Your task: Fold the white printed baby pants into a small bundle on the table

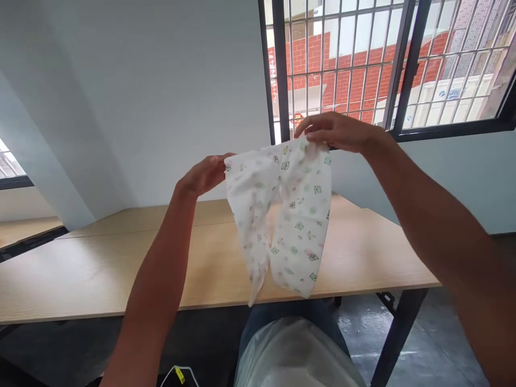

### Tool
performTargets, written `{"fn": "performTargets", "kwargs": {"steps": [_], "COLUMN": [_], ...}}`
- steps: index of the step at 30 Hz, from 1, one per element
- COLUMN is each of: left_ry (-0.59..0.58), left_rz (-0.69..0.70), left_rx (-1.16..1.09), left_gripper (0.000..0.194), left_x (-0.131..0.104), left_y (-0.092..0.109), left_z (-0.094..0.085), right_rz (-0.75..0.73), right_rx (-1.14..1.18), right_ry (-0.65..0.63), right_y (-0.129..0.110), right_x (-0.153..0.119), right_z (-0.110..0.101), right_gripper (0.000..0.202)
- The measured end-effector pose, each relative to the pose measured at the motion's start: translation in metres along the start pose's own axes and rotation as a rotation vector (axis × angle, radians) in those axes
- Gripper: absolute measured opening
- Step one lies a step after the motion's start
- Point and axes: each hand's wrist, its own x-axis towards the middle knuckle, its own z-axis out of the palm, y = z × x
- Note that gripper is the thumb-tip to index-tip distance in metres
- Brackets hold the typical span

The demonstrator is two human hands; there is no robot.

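Observation:
A small pair of white pants (300,215), printed with little green and pink animal figures, hangs in the air above the table. My left hand (207,173) pinches the left end of the waistband. At the waistband's right end, my right hand (332,131) grips the cloth a bit higher, so the top edge slants. Both legs dangle down; the left one is narrow and twisted at its tip, while the right one hangs flatter. Some of the fingers are hidden behind the cloth.
Below the pants lies a light wooden table (121,269) with dark metal legs (399,336). A barred window (346,64) is set in the pale wall behind. A white cable (187,370) with a yellow tag shows at the bottom edge.

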Motion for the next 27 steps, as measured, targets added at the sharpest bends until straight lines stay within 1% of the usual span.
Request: {"fn": "performTargets", "kwargs": {"steps": [1,2,3,4,5,7,8,9,10,11,12,13,15,17,19,22,24,25,27], "left_ry": [0.009,0.007,0.012,0.026,0.039,0.195,0.208,0.192,0.162,0.125,0.074,0.008,-0.144,-0.285,-0.386,-0.528,-0.561,-0.543,-0.443], "left_rz": [-0.08,-0.162,-0.242,-0.314,-0.383,-0.443,-0.463,-0.482,-0.494,-0.497,-0.492,-0.489,-0.502,-0.533,-0.563,-0.596,-0.596,-0.578,-0.521], "left_rx": [0.03,0.084,0.166,0.281,0.418,0.653,0.704,0.707,0.7,0.684,0.657,0.632,0.61,0.624,0.615,0.437,0.336,0.325,0.377], "left_gripper": [0.051,0.045,0.038,0.034,0.035,0.054,0.061,0.062,0.058,0.053,0.047,0.044,0.044,0.05,0.053,0.046,0.043,0.042,0.042], "left_x": [0.001,0.003,0.004,0.005,0.006,0.001,-0.003,-0.009,-0.016,-0.023,-0.03,-0.037,-0.048,-0.053,-0.054,-0.055,-0.057,-0.059,-0.06], "left_y": [-0.015,-0.032,-0.051,-0.072,-0.094,-0.137,-0.157,-0.174,-0.189,-0.2,-0.209,-0.215,-0.22,-0.217,-0.208,-0.191,-0.184,-0.182,-0.185], "left_z": [-0.002,-0.001,0.003,0.01,0.019,0.043,0.056,0.069,0.082,0.095,0.106,0.116,0.13,0.136,0.132,0.117,0.108,0.106,0.109], "right_rz": [0.049,0.113,0.177,0.251,0.341,0.574,0.694,0.763,0.765,0.761,0.774,0.779,0.796,0.802,0.8,0.772,0.718,0.685,0.618], "right_rx": [-0.007,-0.027,-0.058,-0.111,-0.201,-0.488,-0.628,-0.701,-0.716,-0.699,-0.679,-0.665,-0.638,-0.616,-0.597,-0.581,-0.567,-0.558,-0.533], "right_ry": [-0.042,-0.089,-0.126,-0.147,-0.155,-0.178,-0.181,-0.22,-0.262,-0.281,-0.284,-0.288,-0.287,-0.296,-0.309,-0.315,-0.309,-0.305,-0.306], "right_y": [0.018,0.038,0.06,0.082,0.105,0.146,0.164,0.18,0.194,0.206,0.216,0.225,0.236,0.243,0.245,0.239,0.23,0.224,0.213], "right_x": [0.004,0.007,0.009,0.008,0.006,-0.005,-0.014,-0.024,-0.034,-0.044,-0.053,-0.062,-0.077,-0.088,-0.096,-0.103,-0.105,-0.105,-0.104], "right_z": [0.003,0.011,0.024,0.041,0.063,0.112,0.136,0.158,0.177,0.192,0.203,0.21,0.216,0.217,0.218,0.228,0.238,0.243,0.251], "right_gripper": [0.033,0.034,0.036,0.037,0.04,0.051,0.058,0.063,0.065,0.064,0.058,0.052,0.048,0.052,0.059,0.064,0.067,0.068,0.069]}}
